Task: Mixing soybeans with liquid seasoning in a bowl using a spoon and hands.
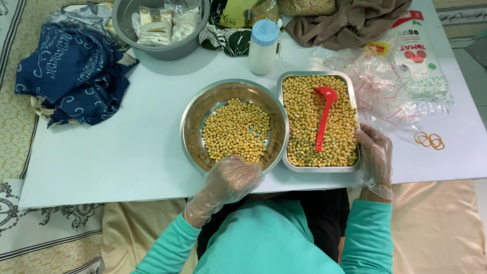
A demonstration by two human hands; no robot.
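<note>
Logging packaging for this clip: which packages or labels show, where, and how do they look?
Small packets: in the grey basin, top left; pale with tan bands.
Bag: top centre, yellow and green.
White bottle: behind the round bowl, blue cap.
Printed plastic bag: top right, clear white with red print.

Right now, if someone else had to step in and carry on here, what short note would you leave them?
Left hand, gloved, rests on the near rim of the round steel bowl, fingers among the yellow beans; whether it grips any cannot be told.
Right hand, gloved, lies against the near right corner of the rectangular tray.
Red scoop lies on the tray's beans.
Bowl partly filled; tray still full.
</note>
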